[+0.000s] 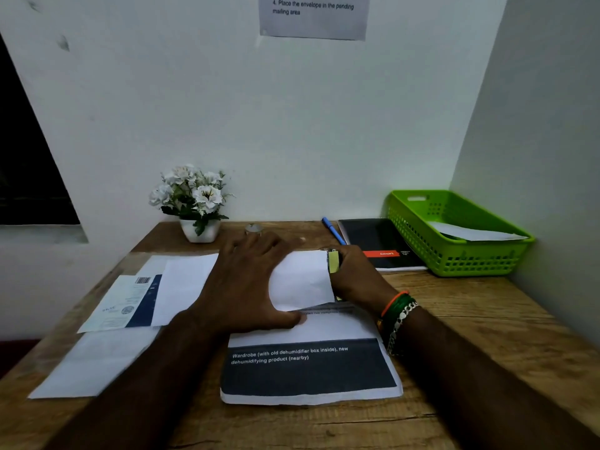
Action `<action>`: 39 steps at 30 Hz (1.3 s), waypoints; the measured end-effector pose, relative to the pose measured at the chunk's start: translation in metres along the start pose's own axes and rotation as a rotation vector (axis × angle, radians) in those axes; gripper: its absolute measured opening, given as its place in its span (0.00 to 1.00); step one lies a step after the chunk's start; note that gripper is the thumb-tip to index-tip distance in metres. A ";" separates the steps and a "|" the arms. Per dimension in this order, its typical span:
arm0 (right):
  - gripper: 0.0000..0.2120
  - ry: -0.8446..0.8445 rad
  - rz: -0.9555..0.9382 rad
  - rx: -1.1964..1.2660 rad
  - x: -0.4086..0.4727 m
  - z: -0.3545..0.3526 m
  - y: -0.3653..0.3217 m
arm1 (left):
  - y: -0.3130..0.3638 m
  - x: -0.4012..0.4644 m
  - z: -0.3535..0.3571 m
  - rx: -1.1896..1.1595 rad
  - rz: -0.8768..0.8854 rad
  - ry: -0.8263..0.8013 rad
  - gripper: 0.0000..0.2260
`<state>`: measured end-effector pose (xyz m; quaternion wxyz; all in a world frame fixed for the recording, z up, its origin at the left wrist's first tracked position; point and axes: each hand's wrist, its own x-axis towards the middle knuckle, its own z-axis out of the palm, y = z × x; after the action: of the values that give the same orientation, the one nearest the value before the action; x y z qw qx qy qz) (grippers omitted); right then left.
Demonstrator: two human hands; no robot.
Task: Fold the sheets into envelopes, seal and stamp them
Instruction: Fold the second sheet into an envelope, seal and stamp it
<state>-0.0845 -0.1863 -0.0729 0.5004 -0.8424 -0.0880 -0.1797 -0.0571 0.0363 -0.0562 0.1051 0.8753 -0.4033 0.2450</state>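
The left hand [246,280] lies flat, fingers spread, pressing a folded white sheet [300,280] onto a printed page [308,368] at the middle of the desk [470,336]; the right hand [354,274] grips a yellow-green stick [333,262] — its kind unclear — at the sheet's right edge; more papers [130,306] lie to the left; a green basket [454,235] holding paper sits far right, beside a black notebook [380,241] and blue pen [332,230].

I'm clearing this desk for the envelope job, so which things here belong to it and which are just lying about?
In use: left hand pressing folded sheet; right hand gripping glue stick; printed stack; loose sheets; green basket holding an envelope.

Lying about: flower pot, blue pen, black notebook.
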 end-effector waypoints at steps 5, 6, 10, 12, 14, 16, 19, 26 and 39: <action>0.07 -0.074 0.024 0.107 -0.006 -0.003 -0.009 | -0.008 0.000 0.001 0.041 -0.016 0.059 0.40; 0.04 -0.046 0.030 0.078 -0.007 -0.004 -0.010 | -0.010 0.000 0.001 0.044 -0.024 0.056 0.39; 0.13 0.106 0.015 -0.361 -0.003 -0.030 0.009 | -0.025 -0.003 0.002 0.028 -0.097 0.053 0.41; 0.18 0.021 0.040 -0.568 -0.006 -0.042 0.015 | -0.031 -0.005 0.003 0.025 -0.131 0.041 0.42; 0.24 -0.106 0.087 -0.669 -0.008 -0.044 0.018 | -0.034 -0.006 0.006 0.020 -0.152 0.033 0.42; 0.28 -0.147 0.100 -0.679 -0.008 -0.041 0.019 | -0.036 -0.006 0.009 0.009 -0.156 0.035 0.42; 0.29 -0.133 0.125 -0.702 -0.007 -0.040 0.016 | -0.039 -0.006 0.011 -0.003 -0.172 0.035 0.42; 0.35 -0.166 0.200 -0.756 -0.006 -0.041 0.016 | -0.041 -0.006 0.015 -0.010 -0.186 0.027 0.42; 0.11 0.179 0.235 -0.081 0.002 -0.058 0.026 | -0.042 -0.005 0.015 -0.009 -0.204 0.009 0.43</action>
<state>-0.0871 -0.2500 -0.0680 0.4893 -0.8470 0.0634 -0.1976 -0.0233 0.0610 -0.0716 0.1351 0.9103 -0.3128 0.2350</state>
